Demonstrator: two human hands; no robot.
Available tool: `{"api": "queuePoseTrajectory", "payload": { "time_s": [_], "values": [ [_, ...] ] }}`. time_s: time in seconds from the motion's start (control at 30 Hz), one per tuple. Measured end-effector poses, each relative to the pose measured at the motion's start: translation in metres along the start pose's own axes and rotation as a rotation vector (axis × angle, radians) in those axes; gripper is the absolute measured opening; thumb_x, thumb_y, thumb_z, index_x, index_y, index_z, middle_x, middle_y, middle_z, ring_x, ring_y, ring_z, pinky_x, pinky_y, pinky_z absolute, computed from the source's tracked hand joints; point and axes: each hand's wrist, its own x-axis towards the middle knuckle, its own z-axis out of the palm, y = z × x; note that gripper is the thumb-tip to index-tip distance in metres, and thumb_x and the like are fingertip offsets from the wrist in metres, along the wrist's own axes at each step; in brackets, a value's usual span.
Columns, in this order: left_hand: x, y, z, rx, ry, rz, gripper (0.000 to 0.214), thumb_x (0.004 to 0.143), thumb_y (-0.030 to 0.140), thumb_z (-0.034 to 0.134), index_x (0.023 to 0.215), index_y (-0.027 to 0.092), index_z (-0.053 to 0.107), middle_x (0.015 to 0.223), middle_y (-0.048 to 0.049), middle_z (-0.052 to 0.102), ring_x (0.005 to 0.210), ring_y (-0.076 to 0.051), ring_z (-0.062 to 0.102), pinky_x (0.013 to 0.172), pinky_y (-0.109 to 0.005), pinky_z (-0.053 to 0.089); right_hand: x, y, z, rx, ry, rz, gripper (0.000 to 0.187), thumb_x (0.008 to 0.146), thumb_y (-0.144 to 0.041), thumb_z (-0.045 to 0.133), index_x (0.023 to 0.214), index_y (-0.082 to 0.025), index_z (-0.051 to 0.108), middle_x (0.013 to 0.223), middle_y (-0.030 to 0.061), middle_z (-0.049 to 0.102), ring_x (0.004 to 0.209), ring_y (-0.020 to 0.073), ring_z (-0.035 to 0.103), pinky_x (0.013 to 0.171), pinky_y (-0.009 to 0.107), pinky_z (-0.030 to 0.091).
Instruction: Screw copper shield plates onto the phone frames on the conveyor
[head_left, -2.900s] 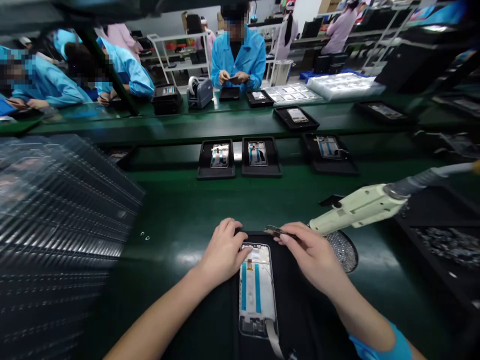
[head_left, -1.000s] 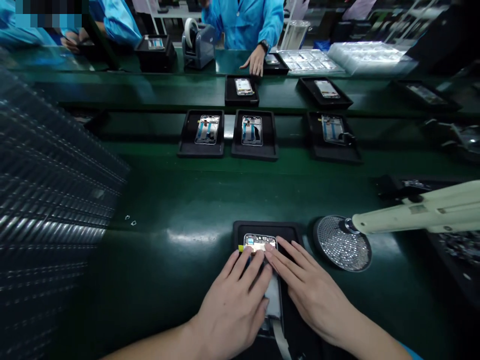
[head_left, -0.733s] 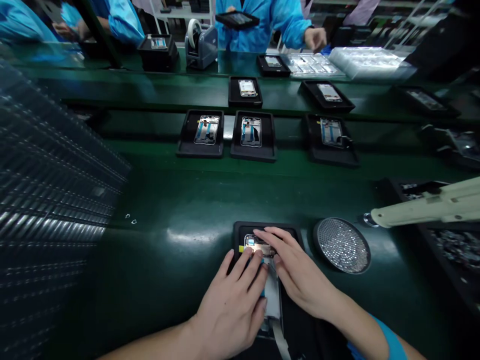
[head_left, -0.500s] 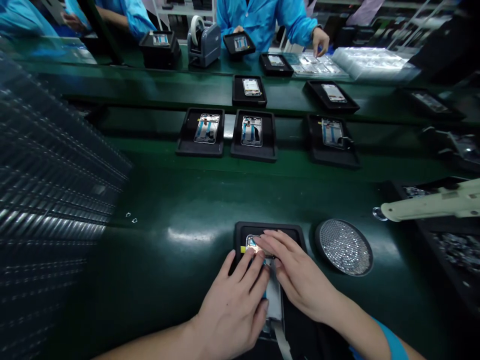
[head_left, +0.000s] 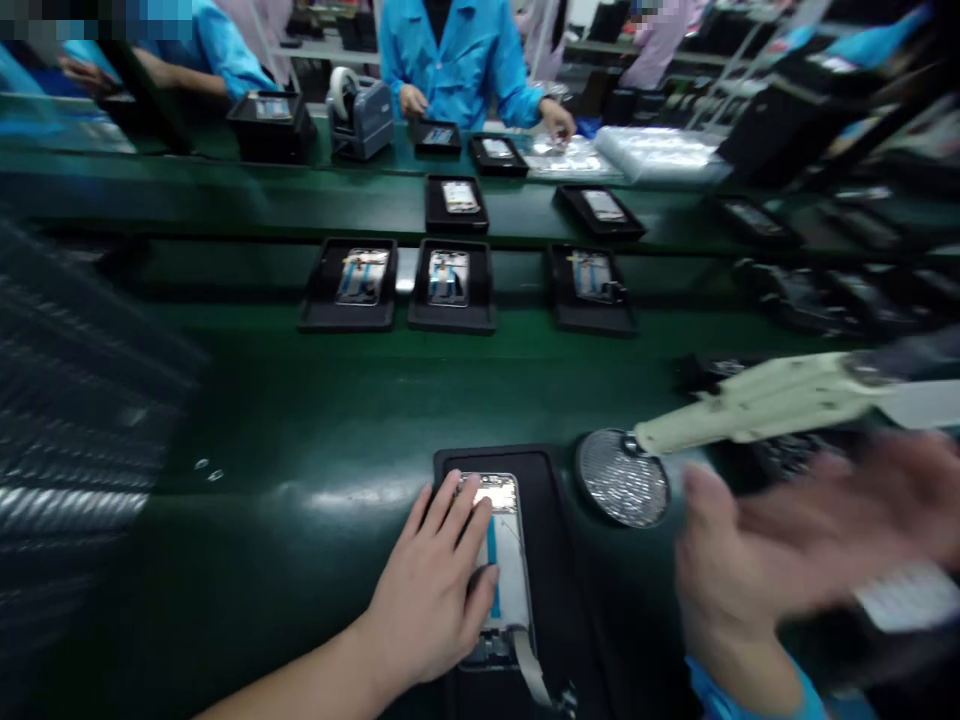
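Observation:
My left hand (head_left: 442,580) lies flat with its fingers spread over a phone housing (head_left: 510,560) with blue strips and a bright metal upper part. That housing rests in a black tray (head_left: 536,475), and a pale ribbon (head_left: 531,668) trails from its lower end. The hand covers the housing's left side. My right hand (head_left: 795,540) is off to the right, away from the tray and blurred by motion. Its thumb is apart from the stretched fingers, and I see nothing in it. Just above it is a long cream-coloured tool (head_left: 780,395).
A round dish of small shiny parts (head_left: 622,490) stands right of the tray. Further trays with phone parts (head_left: 450,320) line the shelf ahead. Clear ribbed plastic (head_left: 67,420) rises at left. A tape dispenser (head_left: 361,120) and a co-worker in blue (head_left: 457,60) are across the bench.
My right hand has left the phone housing and swung right. My left hand stays on the housing. The whole view has shifted, so the far trays appear further left.

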Motion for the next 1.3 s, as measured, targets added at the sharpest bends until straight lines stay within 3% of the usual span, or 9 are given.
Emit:
{"api": "queuePoseTrajectory", "payload": {
  "time_s": [0.03,0.1,0.17,0.27,0.4,0.5,0.77,1.13,1.3],
  "values": [
    [0.006,0.001,0.004,0.015,0.011,0.015,0.057,0.099,0.036,0.052,0.15,0.011,0.048,0.162,-0.0135,0.038,0.151,-0.037,0.034,0.115,-0.059,0.043,0.014,0.001,0.001,0.079,0.079,0.023,0.085,0.086,-0.038,0.076,0.158,-0.031,0.03,0.144,0.0163,0.054,0.125,0.0331,0.063,0.1,0.048,0.059],
    [0.017,0.003,0.01,0.026,0.036,0.042,0.055,0.099,0.037,0.052,0.148,0.011,0.051,0.159,-0.0139,0.042,0.149,-0.038,0.037,0.113,-0.059,0.045,0.039,0.004,0.007,0.313,-0.077,0.145,0.067,0.087,-0.046,0.073,0.144,-0.023,0.047,0.128,0.0164,0.065,0.101,0.0285,0.073,0.086,0.046,0.064],
    [0.025,0.004,0.013,0.029,0.053,0.061,0.054,0.1,0.037,0.051,0.147,0.01,0.052,0.157,-0.014,0.045,0.148,-0.037,0.038,0.111,-0.059,0.047,0.052,0.007,0.014,0.411,-0.153,0.224,0.052,0.086,-0.045,0.072,0.128,-0.019,0.056,0.11,0.0119,0.07,0.078,0.0221,0.073,0.07,0.04,0.064],
    [0.028,0.005,0.013,0.049,0.08,0.086,0.053,0.101,0.035,0.049,0.148,0.009,0.05,0.159,-0.0132,0.043,0.148,-0.036,0.038,0.11,-0.057,0.049,0.046,0.011,0.019,0.409,-0.029,0.183,0.032,0.087,-0.033,0.071,0.111,-0.017,0.06,0.099,0.0066,0.069,0.064,0.015,0.068,0.058,0.031,0.059],
    [0.027,0.005,0.01,0.083,0.095,0.096,0.055,0.1,0.035,0.05,0.148,0.009,0.05,0.158,-0.0126,0.044,0.146,-0.035,0.041,0.109,-0.057,0.05,0.03,0.018,0.018,0.385,0.148,0.108,0.023,0.087,-0.027,0.067,0.105,-0.017,0.058,0.094,0.0046,0.067,0.059,0.0129,0.065,0.056,0.031,0.057],
    [0.028,0.005,0.01,0.109,0.093,0.099,0.059,0.099,0.037,0.052,0.15,0.008,0.048,0.158,-0.0122,0.044,0.146,-0.036,0.041,0.109,-0.056,0.05,0.028,0.026,0.018,0.378,0.206,0.109,0.021,0.086,-0.025,0.066,0.103,-0.017,0.056,0.091,0.0035,0.067,0.056,0.012,0.063,0.054,0.03,0.055],
    [0.027,0.005,0.013,0.13,0.084,0.097,0.06,0.1,0.042,0.051,0.151,0.01,0.047,0.161,-0.01,0.04,0.15,-0.034,0.035,0.111,-0.053,0.048,0.03,0.041,0.025,0.424,0.225,0.091,0.023,0.084,-0.018,0.067,0.105,-0.016,0.058,0.087,0.0031,0.067,0.055,0.0132,0.063,0.053,0.031,0.055],
    [0.028,0.006,0.014,0.119,0.077,0.089,0.06,0.099,0.041,0.053,0.151,0.012,0.047,0.161,-0.0099,0.04,0.151,-0.034,0.033,0.111,-0.054,0.047,0.028,0.04,0.026,0.443,0.241,0.136,0.026,0.082,-0.022,0.07,0.103,-0.015,0.058,0.082,0.0017,0.067,0.052,0.014,0.062,0.05,0.031,0.054],
    [0.023,0.009,0.015,0.004,0.039,0.031,0.058,0.097,0.036,0.054,0.151,0.016,0.048,0.164,-0.0144,0.033,0.155,-0.036,0.024,0.115,-0.057,0.043,0.033,0.023,0.022,0.44,0.311,0.135,0.024,0.079,-0.021,0.07,0.1,-0.014,0.06,0.085,0.0039,0.069,0.05,0.0153,0.062,0.046,0.031,0.052]
  ]
}}
